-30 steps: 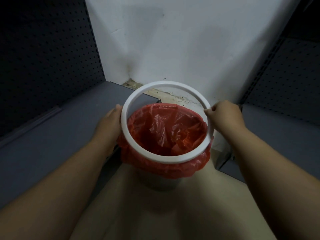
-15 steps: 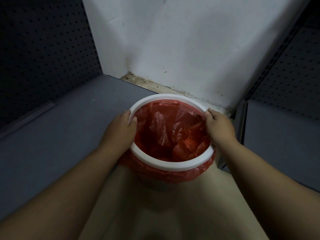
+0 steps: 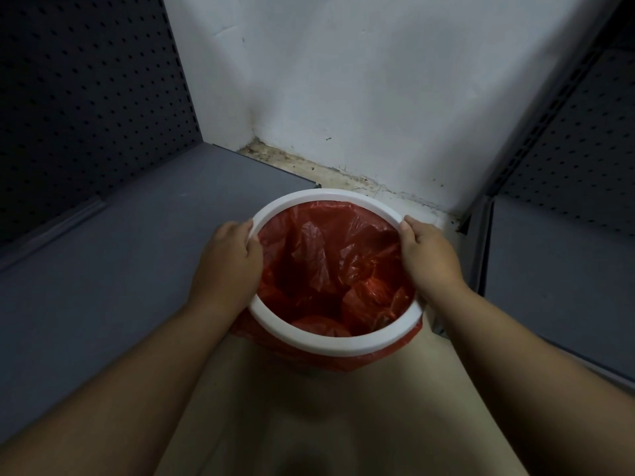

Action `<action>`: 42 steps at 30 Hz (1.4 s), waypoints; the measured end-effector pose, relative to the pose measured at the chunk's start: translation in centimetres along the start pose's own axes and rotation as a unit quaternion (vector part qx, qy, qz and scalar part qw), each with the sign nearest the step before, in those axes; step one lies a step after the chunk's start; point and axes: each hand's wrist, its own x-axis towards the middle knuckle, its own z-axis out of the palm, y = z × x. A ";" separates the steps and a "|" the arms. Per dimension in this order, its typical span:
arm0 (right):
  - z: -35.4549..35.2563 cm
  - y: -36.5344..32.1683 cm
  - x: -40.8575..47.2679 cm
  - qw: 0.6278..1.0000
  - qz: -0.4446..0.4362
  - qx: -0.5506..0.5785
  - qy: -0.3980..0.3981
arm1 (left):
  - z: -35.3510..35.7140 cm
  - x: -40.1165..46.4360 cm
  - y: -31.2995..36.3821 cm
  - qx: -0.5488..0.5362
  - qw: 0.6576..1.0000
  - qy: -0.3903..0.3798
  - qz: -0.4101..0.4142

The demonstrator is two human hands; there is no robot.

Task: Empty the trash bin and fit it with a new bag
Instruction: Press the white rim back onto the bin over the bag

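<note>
Both grips, left hand point(image 3: 228, 261) and right hand point(image 3: 429, 257), clasp white ring point(image 3: 330, 343) over red bag point(image 3: 330, 266).

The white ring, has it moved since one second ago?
Yes. The white ring has come down: it was tilted up, its far edge above the red bag; now it sits level around the bag's mouth.

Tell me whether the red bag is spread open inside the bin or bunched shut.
Spread open. The red bag lines the bin's inside, its mouth folded out under the white ring, which both hands grip at the sides.
</note>
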 end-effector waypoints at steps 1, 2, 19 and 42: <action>0.1 0.0 0.0 1.000 0.004 -0.007 -0.003 | 0.0 0.0 0.1 -0.003 1.000 -0.005 0.001; 0.2 0.1 0.0 1.000 0.004 -0.011 -0.003 | 0.1 -0.1 0.2 -0.005 1.000 -0.011 0.001; 0.8 0.6 -0.2 1.000 -0.004 -0.019 -0.005 | 1.0 0.1 -0.5 0.033 0.998 -0.060 -0.008; 0.9 -0.5 -1.1 0.982 -0.086 -0.158 -0.049 | 2.1 0.9 2.9 0.063 0.996 -0.070 0.003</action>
